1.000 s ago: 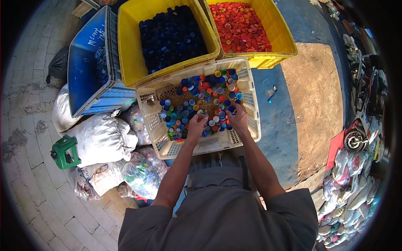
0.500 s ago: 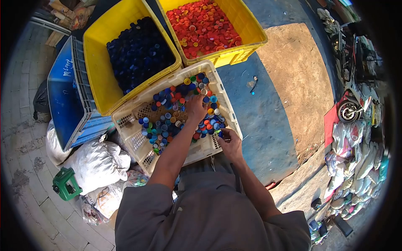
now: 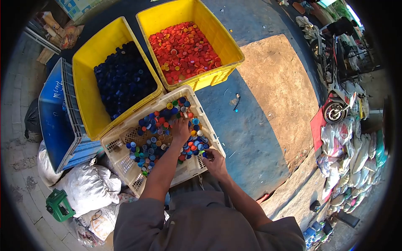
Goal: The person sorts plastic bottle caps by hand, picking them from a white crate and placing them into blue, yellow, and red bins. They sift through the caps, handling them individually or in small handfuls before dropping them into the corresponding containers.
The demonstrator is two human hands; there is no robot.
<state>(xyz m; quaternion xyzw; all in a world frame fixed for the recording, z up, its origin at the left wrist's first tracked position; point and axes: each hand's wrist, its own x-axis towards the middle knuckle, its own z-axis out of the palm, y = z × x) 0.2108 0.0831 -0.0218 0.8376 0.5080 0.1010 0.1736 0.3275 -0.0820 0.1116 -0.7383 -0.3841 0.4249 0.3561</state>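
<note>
A cream plastic crate (image 3: 197,104) with slotted sides sits tilted in front of me, holding mixed bottle caps (image 3: 150,150) in blue, red, green, white and yellow. My left hand (image 3: 181,131) reaches into the middle of the caps, fingers bent and drawn together; what they hold, if anything, is hidden. At the crate's near right corner, my right hand (image 3: 215,164) pinches a dark blue bottle cap (image 3: 204,154) between thumb and fingers.
Behind the crate stand a yellow bin (image 3: 86,67) of dark blue caps and another yellow bin (image 3: 217,29) of red and orange caps. A blue crate (image 3: 52,113), white sacks (image 3: 90,184) and a green plastic object (image 3: 60,205) lie left. A motorcycle (image 3: 336,111) and stacked bags are right.
My head view has shifted, so the crate and bins appear lower and further left. Both hands stay at the crate; a dark blue cap now shows at my right fingertips.
</note>
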